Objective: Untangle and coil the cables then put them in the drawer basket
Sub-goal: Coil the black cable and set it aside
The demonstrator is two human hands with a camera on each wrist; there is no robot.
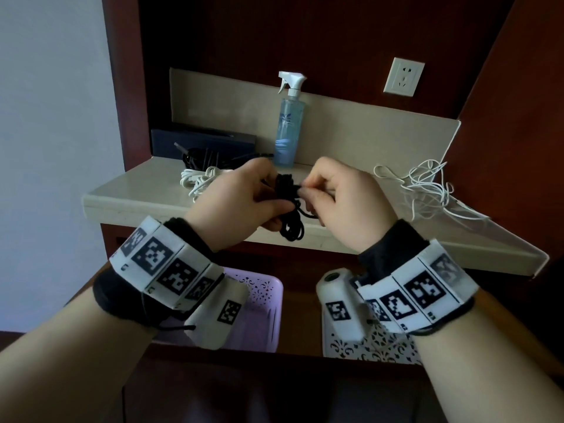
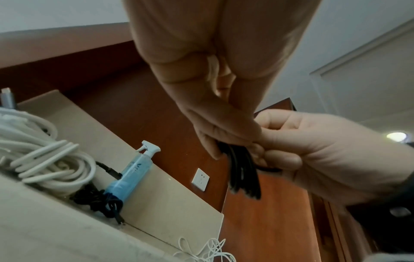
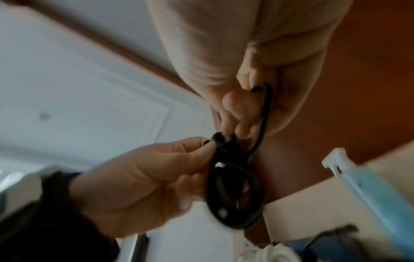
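one black cable (image 1: 290,209) is in my hands now, held in the air just in front of the spray bottle (image 1: 288,123). my left hand (image 1: 241,203) has its fingers (image 2: 226,131) clamped round the gathered loops, which hang below the grip. my right hand (image 1: 341,196) pinches the loose end of that same cable, fingers (image 3: 237,106) curled tight on it; i judge i am wrapping or tucking that end round the bundle to finish the coil, though the wrist view is too blurred to be sure.

what is left, as i judge it: a thick white cable (image 1: 200,178) and a second black cable (image 1: 207,158) lie on the bench (image 1: 146,190) left of the spray bottle, both bunched rather than loose; whether they count as done i cannot tell. well to the right of the bottle a thin white cable (image 1: 427,184) sprawls in a tangle, clearly untouched.

two baskets sit in the drawer, below the bench and nearer me than the bottle: a purple basket (image 1: 268,300) and a white basket (image 1: 381,346). i see no cable in the parts that show, but my wrists hide much of both.
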